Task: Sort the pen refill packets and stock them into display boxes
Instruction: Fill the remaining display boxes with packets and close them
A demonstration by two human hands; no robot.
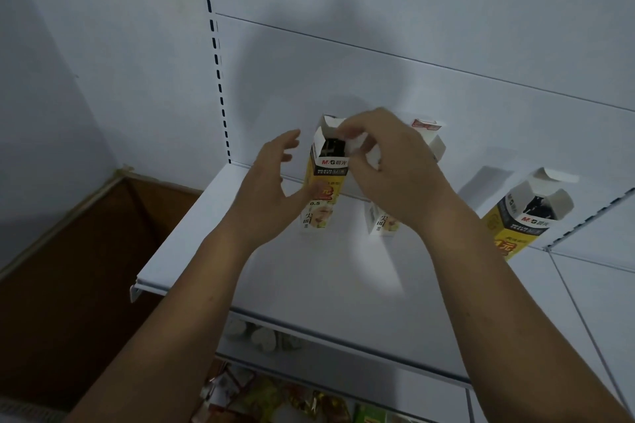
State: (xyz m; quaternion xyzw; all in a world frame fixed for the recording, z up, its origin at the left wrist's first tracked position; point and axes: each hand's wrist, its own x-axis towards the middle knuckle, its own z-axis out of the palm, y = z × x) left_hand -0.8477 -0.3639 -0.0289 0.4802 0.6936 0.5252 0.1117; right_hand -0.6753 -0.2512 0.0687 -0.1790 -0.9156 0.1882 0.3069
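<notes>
Three tall yellow-and-white display boxes stand on a white shelf (309,278). The left box (324,182) is open at the top, with dark refills showing inside. My left hand (271,189) touches its lower front with the thumb while the fingers spread loosely beside it. My right hand (388,161) hovers over the box's mouth, fingertips pinching its white top flap. The middle box (381,221) is mostly hidden behind my right hand; its open lid (427,129) shows above. The right box (525,216) stands open with dark refills inside.
A white back panel with a slotted upright (216,55) rises behind the shelf. A brown cardboard carton (86,251) sits at the lower left. Lower shelves hold round pale items (264,336) and colourful packets (275,395). A second shelf section (601,251) begins at the right.
</notes>
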